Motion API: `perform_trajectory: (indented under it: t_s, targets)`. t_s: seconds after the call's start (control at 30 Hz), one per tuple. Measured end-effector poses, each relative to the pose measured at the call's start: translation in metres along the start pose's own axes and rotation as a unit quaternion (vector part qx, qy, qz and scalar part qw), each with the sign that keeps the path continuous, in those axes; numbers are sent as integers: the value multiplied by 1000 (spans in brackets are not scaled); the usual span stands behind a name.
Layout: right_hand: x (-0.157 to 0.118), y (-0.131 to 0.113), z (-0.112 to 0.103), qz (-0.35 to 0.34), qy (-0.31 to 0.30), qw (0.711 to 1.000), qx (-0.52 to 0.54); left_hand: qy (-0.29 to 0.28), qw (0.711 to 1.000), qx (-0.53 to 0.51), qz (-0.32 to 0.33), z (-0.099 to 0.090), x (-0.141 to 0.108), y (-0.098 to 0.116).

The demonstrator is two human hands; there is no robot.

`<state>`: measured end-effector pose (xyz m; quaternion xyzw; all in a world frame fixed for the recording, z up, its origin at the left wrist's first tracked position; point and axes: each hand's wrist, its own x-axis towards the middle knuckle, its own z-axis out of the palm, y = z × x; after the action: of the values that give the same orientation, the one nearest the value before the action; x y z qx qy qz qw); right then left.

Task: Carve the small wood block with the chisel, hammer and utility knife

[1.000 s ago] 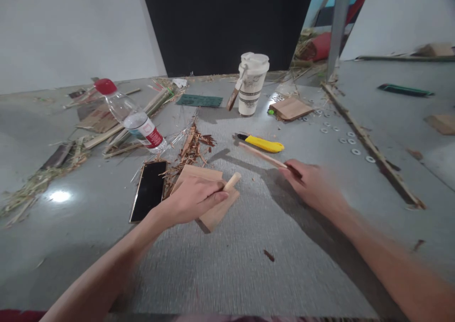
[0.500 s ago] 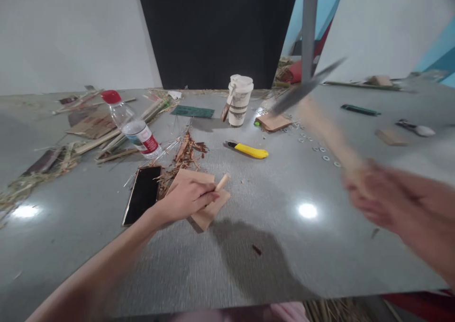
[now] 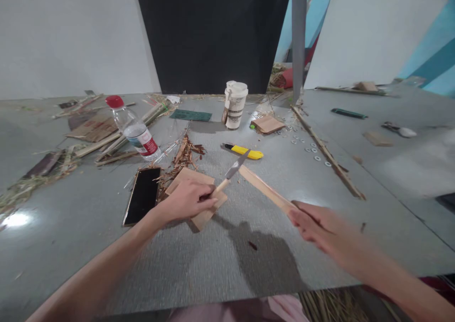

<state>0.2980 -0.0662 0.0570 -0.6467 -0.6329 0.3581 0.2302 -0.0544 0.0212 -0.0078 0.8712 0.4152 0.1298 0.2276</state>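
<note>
My left hand [image 3: 190, 198] presses on a small wooden block [image 3: 204, 217] on the table. Its fingers close round a short, pale wooden stick [image 3: 221, 186], whose outer end sticks out to the right. My right hand [image 3: 311, 220] grips the wooden handle of a hammer [image 3: 266, 189] with a narrow, tapered metal head. One end of that head is at the stick's outer end; whether they touch I cannot tell. A yellow utility knife [image 3: 247, 151] lies just beyond the hammer head. Part of the block is hidden under my left hand.
A phone [image 3: 142, 196] and brown wood shavings [image 3: 183, 157] lie left of the block. Behind stand a plastic bottle [image 3: 137, 132] and a white cup [image 3: 235, 106]. Metal washers [image 3: 317, 158] and a long wood strip [image 3: 329, 156] are at right.
The hammer has swung down and left from its raised position at the right to the end of the stick. My left hand keeps its place on the block.
</note>
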Motion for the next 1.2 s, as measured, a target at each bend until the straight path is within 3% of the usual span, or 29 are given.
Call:
perform_trajectory:
  t_s: [0.03, 0.17, 0.2, 0.27, 0.3, 0.43, 0.47, 0.57, 0.67, 0.73, 0.83, 0.9, 1.07, 1.2]
  targets:
    - [1, 0, 1, 24, -22, 999, 27, 3, 1000, 2, -1, 1, 0, 1]
    - [2, -3, 0, 68, 121, 983, 118, 8, 1000, 8, 0, 3, 1, 2]
    - [0, -3, 0, 69, 101, 988, 91, 7, 1000, 10, 0, 3, 1, 2]
    - [-3, 1, 3, 56, -5, 998, 19, 4, 1000, 11, -2, 3, 1, 2]
    - [-4, 4, 4, 49, -21, 999, 7, 4, 1000, 11, -4, 3, 2, 2]
    - [-10, 12, 7, 42, 126, 989, 62, 1, 1000, 7, -8, 6, 2, 1]
    - [-10, 13, 8, 37, 120, 991, 53, 0, 1000, 5, -8, 6, 2, 1]
    - [-12, 14, 10, 18, 22, 1000, -2, 1, 1000, -5, -11, 7, 2, -1]
    - [-12, 15, 12, 21, 104, 994, 27, 5, 1000, -25, -13, 7, 2, -1]
    - [-11, 15, 16, 15, 111, 994, 5, 9, 999, -47, -11, 7, 2, -1]
    - [-7, 16, 24, -4, 2, 999, -53, 21, 995, -92, -14, 7, 3, 2]
    - [-2, 18, 25, 9, -8, 1000, -7, 36, 990, -133, -20, 5, 3, 4]
    - [12, 19, 19, 34, 44, 986, 160, 112, 949, -290, -41, -16, -3, 5]
    - [29, 13, 32, 1, 29, 988, 154, 196, 868, -456, -26, -33, -14, 10]
